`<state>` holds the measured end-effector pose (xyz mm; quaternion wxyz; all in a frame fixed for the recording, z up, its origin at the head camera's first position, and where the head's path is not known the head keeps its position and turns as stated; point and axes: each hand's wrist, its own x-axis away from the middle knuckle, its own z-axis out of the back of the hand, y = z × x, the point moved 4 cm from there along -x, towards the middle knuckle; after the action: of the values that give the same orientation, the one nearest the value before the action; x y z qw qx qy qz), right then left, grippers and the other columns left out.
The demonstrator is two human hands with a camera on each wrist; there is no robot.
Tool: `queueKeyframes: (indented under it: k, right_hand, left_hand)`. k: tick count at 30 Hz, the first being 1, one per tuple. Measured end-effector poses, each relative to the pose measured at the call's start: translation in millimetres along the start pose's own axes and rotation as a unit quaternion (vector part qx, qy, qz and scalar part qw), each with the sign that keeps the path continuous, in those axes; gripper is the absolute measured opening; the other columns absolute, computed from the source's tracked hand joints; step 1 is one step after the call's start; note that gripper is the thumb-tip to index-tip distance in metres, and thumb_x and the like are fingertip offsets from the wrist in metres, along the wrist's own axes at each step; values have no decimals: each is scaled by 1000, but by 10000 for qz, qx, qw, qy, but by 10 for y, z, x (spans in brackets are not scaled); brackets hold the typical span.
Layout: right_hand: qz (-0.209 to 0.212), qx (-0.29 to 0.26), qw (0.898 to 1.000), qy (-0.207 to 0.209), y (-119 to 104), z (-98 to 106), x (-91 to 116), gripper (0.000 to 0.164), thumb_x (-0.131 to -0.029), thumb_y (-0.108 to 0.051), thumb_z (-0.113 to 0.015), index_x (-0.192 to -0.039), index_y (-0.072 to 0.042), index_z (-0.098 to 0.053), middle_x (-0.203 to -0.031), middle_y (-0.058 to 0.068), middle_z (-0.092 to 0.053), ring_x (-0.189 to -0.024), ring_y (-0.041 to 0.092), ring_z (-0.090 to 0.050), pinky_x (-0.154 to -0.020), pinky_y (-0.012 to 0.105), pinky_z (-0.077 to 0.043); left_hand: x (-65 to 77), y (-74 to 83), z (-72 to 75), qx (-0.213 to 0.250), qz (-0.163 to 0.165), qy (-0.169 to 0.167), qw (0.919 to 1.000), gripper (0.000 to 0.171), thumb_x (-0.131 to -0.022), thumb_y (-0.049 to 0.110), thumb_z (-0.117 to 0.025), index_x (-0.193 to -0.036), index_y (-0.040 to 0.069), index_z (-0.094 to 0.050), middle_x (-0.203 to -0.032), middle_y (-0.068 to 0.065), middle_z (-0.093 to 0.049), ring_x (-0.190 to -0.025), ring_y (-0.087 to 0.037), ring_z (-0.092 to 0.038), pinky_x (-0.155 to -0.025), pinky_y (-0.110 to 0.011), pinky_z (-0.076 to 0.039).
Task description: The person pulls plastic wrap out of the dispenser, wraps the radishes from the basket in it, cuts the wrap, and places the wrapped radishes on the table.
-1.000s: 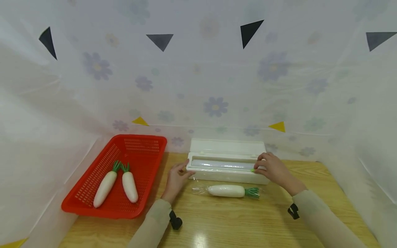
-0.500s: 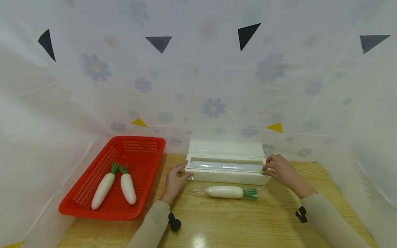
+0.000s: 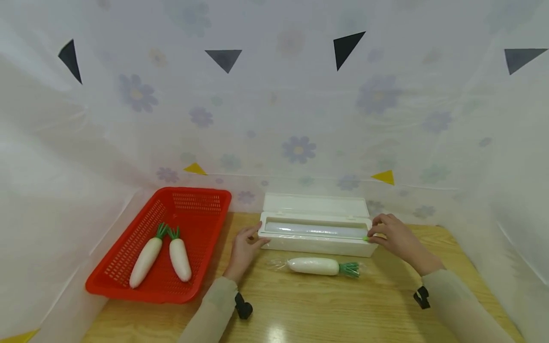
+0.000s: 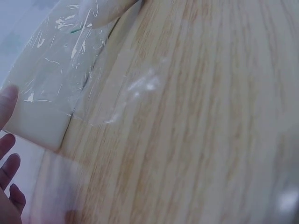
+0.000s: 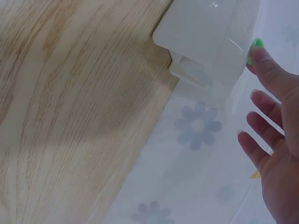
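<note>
Here the right hand (image 3: 393,237) covers part of the green tab (image 3: 366,238), while both sleeves (image 3: 463,302) run off the head view's bottom edge! Over in the left wrist view, the left hand (image 4: 8,172) is sliced by the left edge, the white box (image 4: 42,123) exits up top, and a pale haze (image 4: 60,191) blurs beyond telling!

From farthest back, the head view faces forward and down over the desk (image 3: 326,309). Both wrist views sit close, the left hand (image 4: 9,182) at one's left edge, the right hand (image 5: 282,121) at the other's right; all share the white box (image 3: 317,244), upper left and upper right respectively in the wrist frames.
</note>
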<state>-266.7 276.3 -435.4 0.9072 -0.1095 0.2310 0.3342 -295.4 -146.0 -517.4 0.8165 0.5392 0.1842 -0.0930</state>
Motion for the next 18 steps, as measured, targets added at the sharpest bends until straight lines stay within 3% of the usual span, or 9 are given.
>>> queueKeyframes:
  k: [18]
  right_hand:
    - [107, 189, 9997, 111, 37, -6, 33, 21, -72, -8, -91, -85, -18, -79, -94, 2, -59, -82, 20, -53, -66, 40, -48]
  left_hand:
    - [-9, 43, 28, -76, -25, -3, 10000, 55, -80, 16, -90, -131, 6, -71, -123, -17, -72, -91, -24, -58, -78, -29, -50]
